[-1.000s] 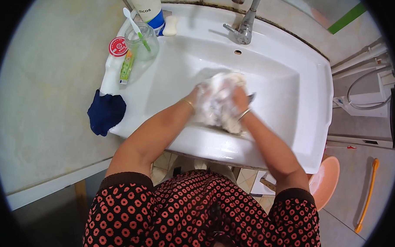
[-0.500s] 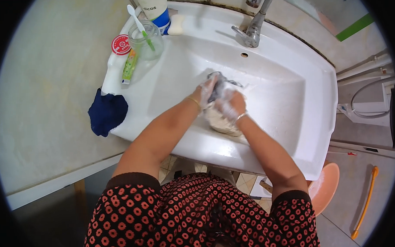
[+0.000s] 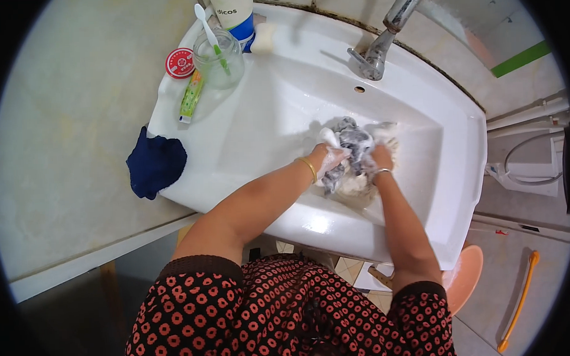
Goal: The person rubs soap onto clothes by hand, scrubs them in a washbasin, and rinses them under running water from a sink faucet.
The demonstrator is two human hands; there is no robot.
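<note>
A grey, foam-covered cloth (image 3: 357, 140) lies bunched between my hands in the white sink (image 3: 258, 135). My left hand (image 3: 329, 159), coated in suds, grips its left side. My right hand (image 3: 380, 159) is closed at its right side, slightly blurred, its fingertips partly lost in foam. Under and around the grey cloth spreads a wet cream-coloured cloth (image 3: 355, 187), partly hidden by it. The exact kind of either cloth cannot be made out.
The metal faucet (image 3: 374, 59) rises behind the basin. On the left ledge are a glass jar (image 3: 213, 70) with a toothbrush (image 3: 205, 25), a green tube (image 3: 191, 98), a red round lid (image 3: 180, 63) and a cup (image 3: 234, 16). A navy cloth (image 3: 156, 163) drapes over the left edge; a pink basin (image 3: 467, 278) sits below right.
Both hands have shifted right in the sink, taking the cloths with them. The hands are farther apart, and the grey cloth is more spread out. The view has moved slightly.
</note>
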